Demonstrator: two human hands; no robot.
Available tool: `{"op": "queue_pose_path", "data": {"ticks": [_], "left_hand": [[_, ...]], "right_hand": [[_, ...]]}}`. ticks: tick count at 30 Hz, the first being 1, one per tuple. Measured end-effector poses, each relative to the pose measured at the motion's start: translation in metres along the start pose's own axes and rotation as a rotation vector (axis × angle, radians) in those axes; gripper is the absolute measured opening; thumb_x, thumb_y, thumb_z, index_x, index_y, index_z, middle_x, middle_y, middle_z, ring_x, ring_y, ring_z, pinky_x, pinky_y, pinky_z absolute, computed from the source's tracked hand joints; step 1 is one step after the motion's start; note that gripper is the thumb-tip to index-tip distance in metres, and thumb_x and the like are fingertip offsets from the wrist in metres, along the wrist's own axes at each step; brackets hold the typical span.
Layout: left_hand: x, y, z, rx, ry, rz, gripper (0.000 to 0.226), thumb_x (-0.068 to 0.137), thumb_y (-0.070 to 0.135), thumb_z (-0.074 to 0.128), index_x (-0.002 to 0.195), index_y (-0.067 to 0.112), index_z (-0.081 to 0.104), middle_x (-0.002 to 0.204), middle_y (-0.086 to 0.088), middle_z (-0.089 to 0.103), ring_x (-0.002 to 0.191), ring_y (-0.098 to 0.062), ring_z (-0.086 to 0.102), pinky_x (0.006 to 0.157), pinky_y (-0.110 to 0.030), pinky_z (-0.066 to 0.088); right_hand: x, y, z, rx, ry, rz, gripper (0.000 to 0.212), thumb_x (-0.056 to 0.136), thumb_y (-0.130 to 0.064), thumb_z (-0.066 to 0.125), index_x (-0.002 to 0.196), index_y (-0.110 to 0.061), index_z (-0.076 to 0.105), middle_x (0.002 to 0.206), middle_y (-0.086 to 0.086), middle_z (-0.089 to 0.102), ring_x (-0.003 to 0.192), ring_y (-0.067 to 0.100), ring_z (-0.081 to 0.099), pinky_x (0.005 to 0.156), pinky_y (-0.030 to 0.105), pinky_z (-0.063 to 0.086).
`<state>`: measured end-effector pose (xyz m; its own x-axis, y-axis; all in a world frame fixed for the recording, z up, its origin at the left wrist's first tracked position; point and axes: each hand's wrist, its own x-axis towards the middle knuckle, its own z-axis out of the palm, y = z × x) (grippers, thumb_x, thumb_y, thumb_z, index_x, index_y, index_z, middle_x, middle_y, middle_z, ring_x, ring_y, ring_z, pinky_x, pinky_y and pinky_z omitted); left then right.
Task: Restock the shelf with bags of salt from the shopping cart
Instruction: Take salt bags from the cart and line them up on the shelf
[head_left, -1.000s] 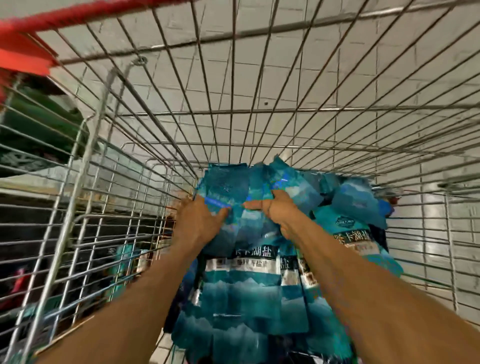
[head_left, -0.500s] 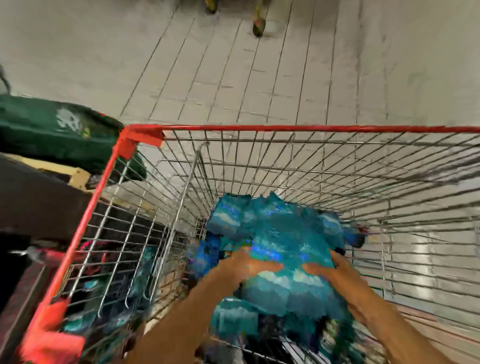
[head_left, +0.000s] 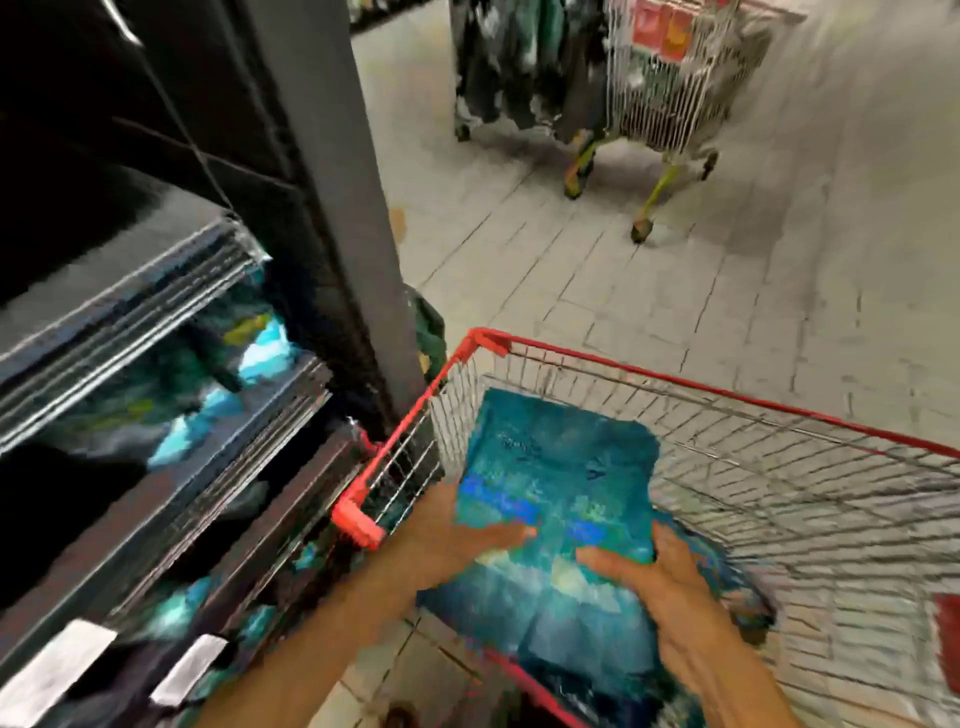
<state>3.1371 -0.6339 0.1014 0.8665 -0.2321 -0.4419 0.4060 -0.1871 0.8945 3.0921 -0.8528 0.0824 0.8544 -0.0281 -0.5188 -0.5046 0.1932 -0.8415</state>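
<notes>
Head view: a stack of teal plastic salt bags (head_left: 558, 499) is clasped between left hand (head_left: 457, 540) and right hand (head_left: 670, 587), above the red-rimmed wire shopping cart (head_left: 779, 499). Dark metal shelf (head_left: 218, 467), partly stocked, awaits them.

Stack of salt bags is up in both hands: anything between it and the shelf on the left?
Only the cart's red corner rim lies between the salt bags and the shelf. Left hand and right hand hold them above the rim. Shelf detail is blurred.
</notes>
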Motion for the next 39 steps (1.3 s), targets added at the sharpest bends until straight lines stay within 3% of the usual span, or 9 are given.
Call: {"op": "queue_pose_path", "data": {"ticks": [4,10,12,16,22,29,33,36,39], "left_hand": [[-0.075,0.011,-0.044,-0.034,0.204,0.096,0.021,0.074,0.007,0.083,0.078,0.026,0.074,0.079,0.018,0.075,0.074,0.005,0.069,0.063,-0.006,0.048],[-0.16,-0.014,-0.103,-0.144,0.494,0.09,0.024,0.077,0.0,0.079,0.077,0.023,0.071,0.065,0.022,0.071,0.062,0.01,0.065,0.057,-0.006,0.046],[-0.187,-0.031,-0.116,-0.216,0.591,0.041,0.017,0.079,0.003,0.077,0.085,0.018,0.072,0.068,0.017,0.073,0.064,0.008,0.066,0.058,-0.009,0.048],[-0.239,-0.069,-0.128,-0.493,0.749,-0.081,0.037,0.073,0.007,0.083,0.108,0.008,0.072,0.103,-0.013,0.075,0.095,-0.029,0.071,0.086,-0.041,0.057],[-0.277,-0.113,-0.16,-0.673,0.976,-0.108,0.039,0.069,0.012,0.083,0.107,0.009,0.074,0.105,-0.016,0.074,0.103,-0.036,0.069,0.096,-0.054,0.051],[-0.288,-0.139,-0.265,-0.582,1.043,-0.045,0.052,0.053,0.02,0.087,0.102,0.006,0.074,0.102,-0.015,0.075,0.098,-0.031,0.07,0.095,-0.048,0.053],[-0.279,-0.151,-0.323,-0.605,1.061,-0.182,0.044,0.048,0.028,0.088,0.084,0.006,0.074,0.093,-0.011,0.076,0.084,-0.026,0.071,0.086,-0.04,0.056],[-0.264,-0.17,-0.353,-0.57,1.146,-0.176,0.007,0.087,0.007,0.067,0.081,0.008,0.064,0.103,-0.015,0.065,0.091,-0.025,0.059,0.084,-0.031,0.051],[-0.251,-0.192,-0.367,-0.514,1.143,-0.233,0.016,0.098,0.016,0.055,0.085,0.011,0.062,0.099,-0.009,0.064,0.072,-0.012,0.063,0.065,-0.012,0.051]], "right_hand": [[-0.019,-0.007,0.06,0.033,-0.19,0.0,0.069,0.047,-0.016,0.089,0.113,-0.012,0.068,0.107,0.017,0.074,0.097,0.039,0.071,0.092,0.059,0.052],[-0.035,-0.016,0.161,-0.072,-0.516,0.004,0.049,0.055,-0.009,0.085,0.102,-0.008,0.074,0.102,0.023,0.074,0.091,0.043,0.072,0.084,0.062,0.055],[-0.038,-0.01,0.192,-0.147,-0.622,0.018,0.054,0.055,-0.009,0.086,0.107,-0.004,0.071,0.101,0.022,0.074,0.09,0.041,0.072,0.082,0.057,0.058],[-0.039,0.013,0.251,-0.319,-0.834,0.038,0.053,0.056,-0.006,0.09,0.106,-0.007,0.073,0.102,0.019,0.075,0.094,0.039,0.072,0.087,0.054,0.057],[-0.039,0.051,0.337,-0.422,-1.027,0.056,0.049,0.052,-0.015,0.091,0.099,-0.011,0.076,0.099,0.014,0.076,0.086,0.025,0.074,0.068,0.031,0.058],[-0.031,0.065,0.441,-0.455,-1.067,-0.029,0.025,0.069,-0.001,0.084,0.086,-0.018,0.08,0.096,0.008,0.077,0.085,0.019,0.075,0.068,0.026,0.058],[-0.011,0.074,0.493,-0.437,-0.89,-0.104,0.023,0.066,-0.001,0.087,0.075,-0.018,0.074,0.087,-0.003,0.077,0.076,0.01,0.073,0.065,0.028,0.06],[0.007,0.084,0.513,-0.481,-0.805,-0.197,0.028,0.089,0.005,0.065,0.115,-0.002,0.062,0.125,0.017,0.062,0.103,0.019,0.059,0.1,0.039,0.048],[0.024,0.095,0.518,-0.431,-0.817,-0.236,0.044,0.092,0.013,0.054,0.134,0.012,0.044,0.142,0.026,0.047,0.108,0.018,0.045,0.093,0.023,0.04]]}}
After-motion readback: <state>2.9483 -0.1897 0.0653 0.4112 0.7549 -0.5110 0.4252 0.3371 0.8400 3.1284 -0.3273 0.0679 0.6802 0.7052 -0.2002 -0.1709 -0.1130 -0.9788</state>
